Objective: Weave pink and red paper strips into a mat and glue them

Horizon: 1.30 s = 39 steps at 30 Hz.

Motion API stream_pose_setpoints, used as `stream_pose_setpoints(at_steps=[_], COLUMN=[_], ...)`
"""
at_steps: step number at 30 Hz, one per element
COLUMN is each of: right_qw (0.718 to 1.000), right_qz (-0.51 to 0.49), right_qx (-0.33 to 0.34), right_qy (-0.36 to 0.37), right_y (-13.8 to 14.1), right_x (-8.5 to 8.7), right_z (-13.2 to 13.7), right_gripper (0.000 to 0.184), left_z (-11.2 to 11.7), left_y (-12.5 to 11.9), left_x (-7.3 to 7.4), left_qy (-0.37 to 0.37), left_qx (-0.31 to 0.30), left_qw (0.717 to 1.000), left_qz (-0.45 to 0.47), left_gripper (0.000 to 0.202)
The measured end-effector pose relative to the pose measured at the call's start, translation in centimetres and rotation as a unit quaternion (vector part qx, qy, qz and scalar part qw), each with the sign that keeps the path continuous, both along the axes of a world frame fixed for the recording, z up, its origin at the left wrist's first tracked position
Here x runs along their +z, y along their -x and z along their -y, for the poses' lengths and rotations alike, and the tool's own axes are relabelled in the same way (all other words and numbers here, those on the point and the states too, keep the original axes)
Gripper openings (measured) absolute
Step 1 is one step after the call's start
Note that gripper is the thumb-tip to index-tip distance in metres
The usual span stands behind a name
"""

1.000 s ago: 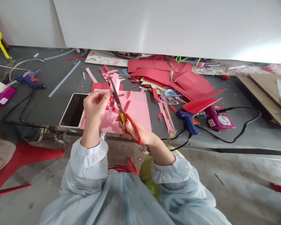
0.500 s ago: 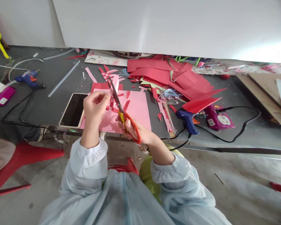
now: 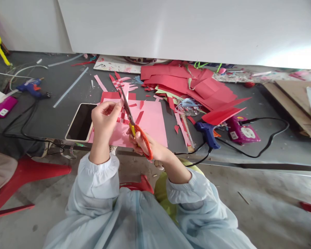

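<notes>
My left hand [image 3: 104, 119] pinches a small woven piece of red and pink paper strips [image 3: 123, 116], held up above a pink sheet [image 3: 152, 126] on the dark table. My right hand [image 3: 145, 147] grips orange-handled scissors [image 3: 137, 128], fingers through the loops. The blades point up and away, lying along the right edge of the woven piece. Both hands are just over the table's near edge.
A phone [image 3: 81, 121] lies left of the pink sheet. A pile of red paper [image 3: 194, 86] sits behind it. A blue glue gun [image 3: 208, 135] and purple power strip [image 3: 242, 131] with cables lie right; another glue gun [image 3: 32, 86] far left. Red stool [image 3: 23, 173] at left.
The scissors and my right hand have shifted slightly left and down along the woven piece. My left hand has barely moved.
</notes>
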State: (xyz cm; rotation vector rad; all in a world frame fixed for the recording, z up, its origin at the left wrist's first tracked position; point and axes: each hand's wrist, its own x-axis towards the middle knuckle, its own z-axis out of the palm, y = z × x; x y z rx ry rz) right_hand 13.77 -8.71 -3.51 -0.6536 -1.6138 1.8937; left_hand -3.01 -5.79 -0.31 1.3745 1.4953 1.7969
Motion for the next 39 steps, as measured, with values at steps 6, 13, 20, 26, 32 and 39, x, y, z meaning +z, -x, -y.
stream_pose_setpoints(at_steps=[6, 13, 20, 26, 32, 39], right_qw=[1.000, 0.998, 0.998, 0.998, 0.998, 0.998], right_qz=[-0.004, 0.006, 0.015, 0.022, 0.026, 0.038], right_qx=[-0.001, -0.018, -0.030, -0.036, -0.042, -0.044], right_qy=[0.022, 0.054, 0.044, 0.040, 0.025, 0.027], right_y=[0.0, 0.4, 0.6, 0.8, 0.8, 0.7], right_x=[-0.8, -1.1, -1.0, -1.1, -1.3, -1.2], right_z=[-0.1, 0.2, 0.3, 0.4, 0.4, 0.5], right_gripper=[0.055, 0.050, 0.050, 0.050, 0.048, 0.048], left_z=[0.0, 0.0, 0.1, 0.3, 0.5, 0.5], left_y=[-0.1, -0.1, -0.1, -0.1, -0.2, -0.1], left_x=[-0.1, 0.0, 0.0, 0.1, 0.3, 0.2], left_qy=[0.012, 0.010, 0.010, 0.023, 0.037, 0.050], left_qx=[0.002, 0.006, 0.012, 0.018, 0.014, 0.014], left_qw=[1.000, 1.000, 1.000, 0.999, 0.998, 0.997], left_qz=[-0.008, -0.019, -0.027, -0.036, -0.045, -0.053], left_gripper=[0.022, 0.021, 0.018, 0.020, 0.022, 0.024])
